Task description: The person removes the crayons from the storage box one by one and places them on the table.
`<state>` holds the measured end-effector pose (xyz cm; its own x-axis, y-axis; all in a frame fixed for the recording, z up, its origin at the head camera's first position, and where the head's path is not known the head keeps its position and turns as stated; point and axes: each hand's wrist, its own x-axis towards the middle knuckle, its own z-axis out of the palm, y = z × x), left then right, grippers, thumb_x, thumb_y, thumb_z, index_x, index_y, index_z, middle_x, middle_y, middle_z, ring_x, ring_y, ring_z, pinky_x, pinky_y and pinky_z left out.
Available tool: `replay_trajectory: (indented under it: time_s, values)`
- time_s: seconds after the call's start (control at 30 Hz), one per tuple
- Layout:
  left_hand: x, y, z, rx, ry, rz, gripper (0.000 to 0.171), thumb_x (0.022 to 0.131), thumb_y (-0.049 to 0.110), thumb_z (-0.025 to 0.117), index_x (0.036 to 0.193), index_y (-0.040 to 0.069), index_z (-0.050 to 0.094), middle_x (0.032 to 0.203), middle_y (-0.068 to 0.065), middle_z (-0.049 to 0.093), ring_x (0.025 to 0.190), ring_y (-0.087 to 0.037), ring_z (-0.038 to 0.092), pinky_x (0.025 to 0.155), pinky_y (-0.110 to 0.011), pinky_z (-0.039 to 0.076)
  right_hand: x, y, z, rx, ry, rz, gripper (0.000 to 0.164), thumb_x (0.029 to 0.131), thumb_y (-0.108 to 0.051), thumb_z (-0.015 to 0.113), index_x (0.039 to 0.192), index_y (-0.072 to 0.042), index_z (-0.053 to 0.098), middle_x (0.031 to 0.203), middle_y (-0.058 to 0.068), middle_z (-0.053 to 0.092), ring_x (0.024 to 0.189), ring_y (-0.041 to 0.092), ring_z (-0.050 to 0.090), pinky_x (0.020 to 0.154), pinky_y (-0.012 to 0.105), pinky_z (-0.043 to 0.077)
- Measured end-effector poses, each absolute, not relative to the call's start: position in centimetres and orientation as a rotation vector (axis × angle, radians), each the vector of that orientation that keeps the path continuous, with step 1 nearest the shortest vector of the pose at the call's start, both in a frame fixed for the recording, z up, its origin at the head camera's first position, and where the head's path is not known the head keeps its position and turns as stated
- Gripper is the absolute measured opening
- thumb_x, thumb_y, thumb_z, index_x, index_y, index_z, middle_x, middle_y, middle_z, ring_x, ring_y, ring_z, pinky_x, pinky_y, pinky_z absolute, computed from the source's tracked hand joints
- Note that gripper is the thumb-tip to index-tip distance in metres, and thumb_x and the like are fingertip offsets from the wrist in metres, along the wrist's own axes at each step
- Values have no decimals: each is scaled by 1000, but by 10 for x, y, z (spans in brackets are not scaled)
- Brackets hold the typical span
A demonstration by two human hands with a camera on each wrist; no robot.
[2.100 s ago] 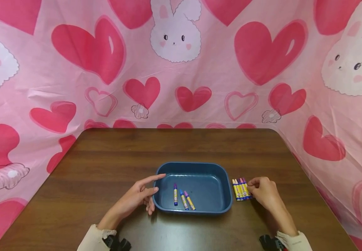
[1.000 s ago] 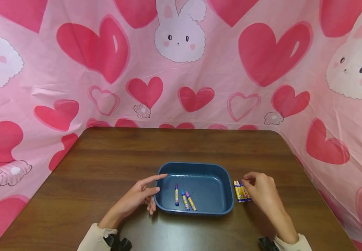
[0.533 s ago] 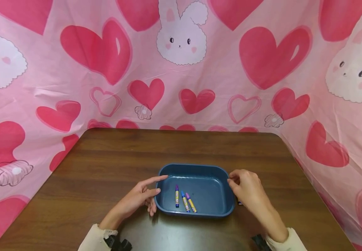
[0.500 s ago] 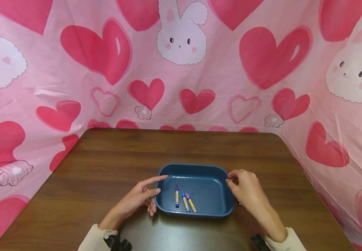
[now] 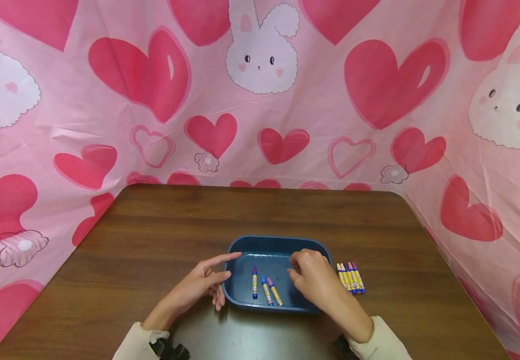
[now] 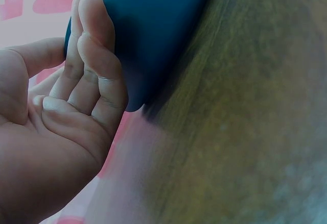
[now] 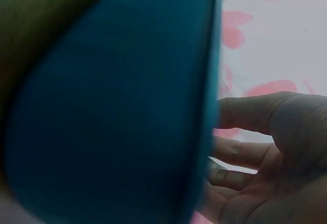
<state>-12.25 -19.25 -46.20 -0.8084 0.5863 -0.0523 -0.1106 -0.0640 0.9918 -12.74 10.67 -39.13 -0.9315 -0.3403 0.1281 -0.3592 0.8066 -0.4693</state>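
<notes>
A blue tray (image 5: 282, 309) sits on the table with three crayons in it. One crayon (image 5: 254, 282) has a dark purple tip; a blue-tipped crayon (image 5: 267, 291) and a lilac-tipped crayon (image 5: 275, 292) lie slanted beside it. My left hand (image 5: 198, 282) touches the tray's left end, index finger straight along the rim and thumb against the wall. Over the tray's right half reaches my right hand (image 5: 316, 277), thumb and index finger bent toward each other. Its fingertips (image 7: 217, 147) are hidden behind the tray wall in the right wrist view, so I cannot tell whether it holds a crayon.
Right of the tray several crayons (image 5: 351, 278) lie side by side in a row, with pale, pink and purple tips. The brown wooden table (image 5: 174, 215) is enclosed by a pink cloth (image 5: 314, 105) printed with hearts and rabbits.
My right hand has moved left from the crayon row, past the tray's right rim, to above the tray. The row is uncovered again. My left hand stays at the tray's left end.
</notes>
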Motion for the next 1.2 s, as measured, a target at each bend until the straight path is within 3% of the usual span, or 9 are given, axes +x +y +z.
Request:
replay_trajectory:
  time_s: [0.13,0.27,0.7,0.93,1.2]
  values:
    - [-122,-192,-462,520,1741,1920,54,106,16,49,156,6,30,68,-10,71,54,-18,68,53,-26,53,-127,96,-406,697,-2982,771,10,84,-13,79,80,-6,73,64,-3,55,61,11,48,54,26,44]
    - [-122,-191,-461,526,1747,1923,54,106,17,49,155,6,30,66,-9,70,53,-18,67,52,-26,53,-127,90,-421,810,-3022,768,21,85,-15,77,68,-11,66,56,-6,47,54,9,43,48,25,34]
    - [-121,-192,-461,531,1751,1930,54,106,17,48,156,6,30,66,-10,70,53,-19,67,52,-27,54,-132,87,-431,786,-3094,798,23,82,-11,77,67,-13,60,59,-5,49,54,10,46,48,26,36]
    - [-122,-191,-461,546,1764,1919,53,106,16,48,155,5,30,68,-12,71,54,-20,68,53,-27,54,-134,91,-432,636,-3083,602,13,79,-2,76,73,-4,64,60,0,46,55,16,45,50,28,40]
    - [-122,-192,-462,538,1767,1919,54,106,16,49,155,6,30,67,-12,70,54,-20,68,53,-28,54,-137,92,-436,669,-3074,643,12,81,0,76,75,-4,66,60,0,47,55,15,46,52,27,43]
